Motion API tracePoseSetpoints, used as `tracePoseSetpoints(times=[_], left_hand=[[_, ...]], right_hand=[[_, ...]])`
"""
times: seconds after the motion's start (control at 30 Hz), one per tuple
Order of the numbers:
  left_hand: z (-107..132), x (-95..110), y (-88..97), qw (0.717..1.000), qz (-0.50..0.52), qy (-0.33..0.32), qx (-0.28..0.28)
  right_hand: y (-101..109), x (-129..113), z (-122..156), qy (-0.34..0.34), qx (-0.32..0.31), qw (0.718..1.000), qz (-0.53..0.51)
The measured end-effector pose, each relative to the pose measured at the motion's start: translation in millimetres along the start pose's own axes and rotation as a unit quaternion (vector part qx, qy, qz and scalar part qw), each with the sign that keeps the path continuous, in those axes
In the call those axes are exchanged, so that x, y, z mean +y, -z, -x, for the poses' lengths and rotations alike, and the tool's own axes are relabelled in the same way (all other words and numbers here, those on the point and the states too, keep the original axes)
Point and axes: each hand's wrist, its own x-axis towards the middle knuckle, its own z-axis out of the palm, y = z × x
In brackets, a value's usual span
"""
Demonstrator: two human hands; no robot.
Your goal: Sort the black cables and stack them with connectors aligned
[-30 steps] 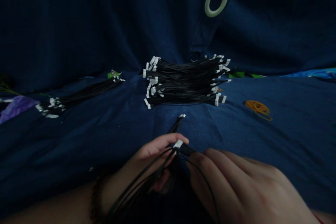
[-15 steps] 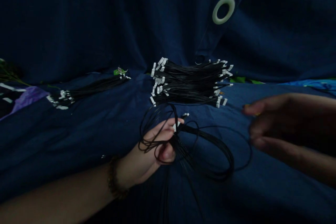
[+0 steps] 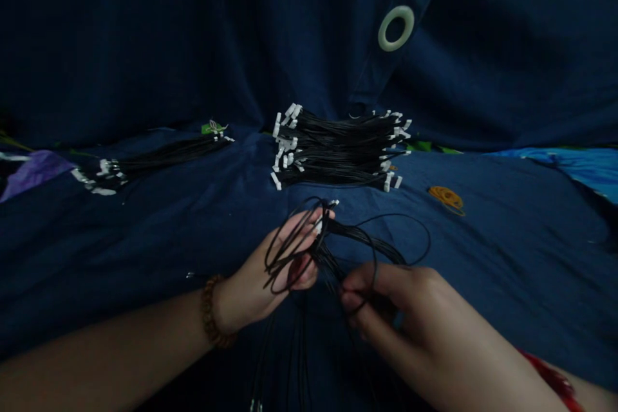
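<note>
A person's left hand (image 3: 261, 282) pinched a looped bundle of thin black wires (image 3: 362, 235) between thumb and fingers, close to a small white rectangular connector (image 3: 319, 225), while the right hand (image 3: 419, 309) had thumb and forefinger drawn together on the dark strands just below. The bundle hung between the two hands, above a spread of dark blue cloth (image 3: 168, 225). It looked light and springy, its smooth strands apt to slide and splay; the gathered part beside the connector seemed the surest hold, the stray single wires the likeliest to snag. Loose loops arched over the left fingers, a thicker hank curved rightward, and long ends trailed down to pale tips. Farther out lay a broad stack of black wires with white connectors at both ends (image 3: 338, 148), flanked by a slimmer black bundle with white ends (image 3: 164, 158) at left and a coil of thin orange-brown bands (image 3: 445, 197) at right.
</note>
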Motion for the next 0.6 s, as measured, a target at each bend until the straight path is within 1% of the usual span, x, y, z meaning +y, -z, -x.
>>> tracePoseSetpoints(times=[0.1,0.17,0.2,0.23,0.27,0.3,0.33,0.37,0.4,0.43,0.47,0.53,0.57,0.6], left_hand=[[1,-2,3.3,1.0,-0.003,-0.006,-0.026],[1,-2,3.9,1.0,-0.009,-0.01,-0.028],[1,-2,3.9,1.0,-0.01,-0.013,-0.023],[0,-2,3.8,1.0,-0.01,-0.014,-0.016],[0,-3,3.7,1.0,-0.01,-0.016,-0.009],[0,-3,3.7,1.0,-0.01,-0.018,-0.005],[-1,-3,3.8,1.0,-0.012,-0.02,-0.005],[-1,-4,3.9,1.0,-0.014,-0.023,-0.007],[0,-4,4.1,0.999,-0.018,-0.028,-0.011],[0,-4,4.3,0.999,-0.021,-0.031,-0.014],[0,-4,4.5,0.999,-0.023,-0.029,-0.018],[1,-4,4.6,0.999,-0.016,-0.022,-0.026],[1,-4,4.5,0.999,-0.012,-0.018,-0.028],[1,-4,4.3,0.999,-0.008,-0.012,-0.03]], right_hand=[[1,-1,6,0.0,0.03,1.0,0.006],[6,0,14,0.005,0.045,0.999,-0.02],[10,1,17,-0.003,0.04,0.998,-0.051],[17,3,20,-0.02,0.022,0.995,-0.098],[25,4,21,-0.049,-0.007,0.985,-0.166],[34,6,21,-0.077,-0.044,0.964,-0.249],[44,8,20,-0.106,-0.079,0.932,-0.338],[54,10,18,-0.123,-0.105,0.89,-0.426],[63,12,15,-0.113,-0.107,0.86,-0.486],[70,15,12,-0.113,-0.072,0.851,-0.508],[76,17,8,-0.108,-0.008,0.856,-0.505],[81,25,2,-0.092,0.113,0.88,-0.452],[82,29,-1,-0.076,0.157,0.892,-0.418],[81,33,-3,-0.048,0.187,0.904,-0.382]])
